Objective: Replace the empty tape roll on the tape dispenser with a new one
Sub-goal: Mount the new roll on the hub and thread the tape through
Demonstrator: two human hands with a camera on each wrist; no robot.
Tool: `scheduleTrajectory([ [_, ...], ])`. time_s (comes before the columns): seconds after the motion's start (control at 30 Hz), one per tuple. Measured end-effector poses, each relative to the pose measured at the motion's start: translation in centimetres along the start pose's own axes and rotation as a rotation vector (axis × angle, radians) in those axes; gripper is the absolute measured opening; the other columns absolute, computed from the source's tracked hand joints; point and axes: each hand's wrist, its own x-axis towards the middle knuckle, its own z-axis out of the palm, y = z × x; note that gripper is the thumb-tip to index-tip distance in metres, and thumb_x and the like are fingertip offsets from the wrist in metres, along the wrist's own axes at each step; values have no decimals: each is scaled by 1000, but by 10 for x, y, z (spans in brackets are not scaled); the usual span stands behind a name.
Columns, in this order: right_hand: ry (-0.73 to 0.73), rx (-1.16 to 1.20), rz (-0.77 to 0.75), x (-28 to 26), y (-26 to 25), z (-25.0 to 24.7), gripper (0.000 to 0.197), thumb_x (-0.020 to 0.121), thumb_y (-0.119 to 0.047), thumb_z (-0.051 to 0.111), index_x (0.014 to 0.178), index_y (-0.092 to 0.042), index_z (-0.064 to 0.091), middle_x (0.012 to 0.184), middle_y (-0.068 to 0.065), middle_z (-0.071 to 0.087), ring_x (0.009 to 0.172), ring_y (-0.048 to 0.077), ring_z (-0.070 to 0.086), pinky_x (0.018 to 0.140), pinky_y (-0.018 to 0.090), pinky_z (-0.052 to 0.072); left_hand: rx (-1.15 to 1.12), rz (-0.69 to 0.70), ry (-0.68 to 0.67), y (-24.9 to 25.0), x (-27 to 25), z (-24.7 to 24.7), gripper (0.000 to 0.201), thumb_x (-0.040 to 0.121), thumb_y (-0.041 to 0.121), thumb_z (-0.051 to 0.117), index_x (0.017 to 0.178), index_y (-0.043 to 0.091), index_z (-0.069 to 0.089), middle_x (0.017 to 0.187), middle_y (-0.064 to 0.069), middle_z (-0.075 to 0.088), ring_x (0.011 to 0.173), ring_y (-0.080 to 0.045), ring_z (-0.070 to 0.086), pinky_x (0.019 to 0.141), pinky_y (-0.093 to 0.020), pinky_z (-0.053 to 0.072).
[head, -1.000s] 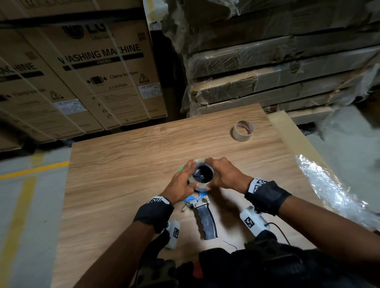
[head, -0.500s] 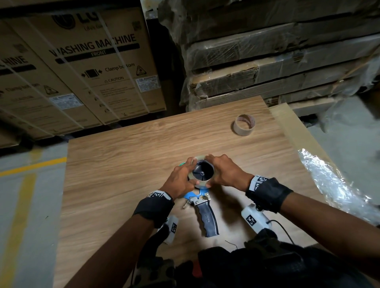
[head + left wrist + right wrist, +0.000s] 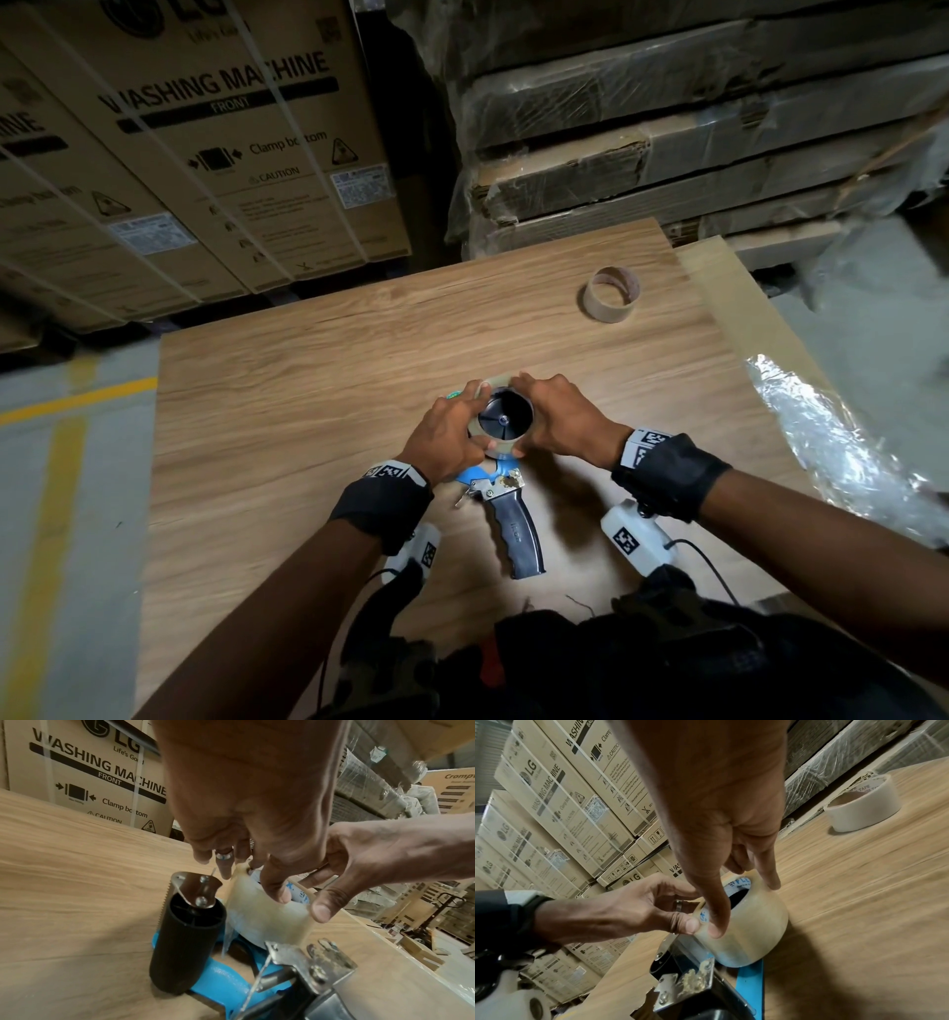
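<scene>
The tape dispenser [image 3: 506,506] lies flat on the wooden tabletop [image 3: 287,411], its dark handle [image 3: 516,539] pointing toward the person and its blue frame [image 3: 218,977] against the wood; the new tape roll [image 3: 495,444], clear and yellowish, sits over the black hub [image 3: 504,417] at the far end of the dispenser, its open side facing up. Both hands hold this roll from opposite sides; the left hand [image 3: 449,434] has its thumb and fingers curled round the left rim, and the right hand [image 3: 562,421] grips the right rim, thumb on the near side and fingers over the far edge; so each grip is clamped on the new tape roll. In the left wrist view a ribbed black roller [image 3: 186,939] stands upright beside the roll, with a toothed metal blade [image 3: 170,892] at its top. The empty tape roll [image 3: 610,302], a bare cardboard ring, stands on its edge-face near the far right of the tabletop, well apart from the hands. Beyond the tabletop are stacked cardboard boxes [image 3: 215,154] printed "WASHING MACHINE" and flat cartons in plastic wrap [image 3: 693,154].
</scene>
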Motion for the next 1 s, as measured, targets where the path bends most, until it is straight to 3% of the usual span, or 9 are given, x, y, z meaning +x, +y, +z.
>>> scheduleTrajectory([
  [0.13,-3,-17,-3,0,0,0,81,57,-29,96,127,-12,60,121,7,67,106,32,65,76,25,38,51,-5,-15,-5,6,5,87,84,34,70,157,22,23,166,4,20,150,-28,24,123,-37,12],
  [0.4,-14,-14,9,-1,-4,-1,82,56,-31,96,125,-11,59,121,7,66,104,34,65,82,35,50,39,47,1,-7,5,10,84,88,25,67,157,17,20,167,0,15,152,-27,19,123,-37,5],
  [0.53,-26,-6,-3,-1,-4,-1,84,54,-32,97,126,-10,60,121,8,66,103,34,66,85,41,54,37,73,16,-7,3,11,83,87,23,67,156,15,23,166,1,17,149,-30,26,121,-36,13],
  [0.63,-25,-5,3,-1,-3,0,84,54,-32,97,126,-11,60,120,7,66,101,34,66,83,37,53,44,89,28,-4,2,9,82,86,20,69,155,12,26,163,-1,23,142,-33,34,117,-38,23],
  [0.67,-26,-7,10,0,-3,0,83,54,-32,96,125,-12,60,119,6,66,101,34,66,82,36,51,47,98,34,-1,1,7,81,85,19,69,154,11,27,162,-3,26,141,-33,35,117,-39,22],
  [0.8,-35,-10,21,1,-2,1,81,55,-32,96,124,-13,59,119,6,65,101,34,65,82,35,51,99,131,55,0,1,4,79,85,20,69,153,7,30,159,-5,30,144,-25,35,122,-44,-5],
  [1.0,-38,-25,18,3,1,3,82,56,-32,96,126,-11,58,119,7,64,102,34,65,79,34,47,160,143,37,-3,8,4,79,82,26,72,150,8,36,153,-1,37,134,-25,48,121,-51,-6],
])
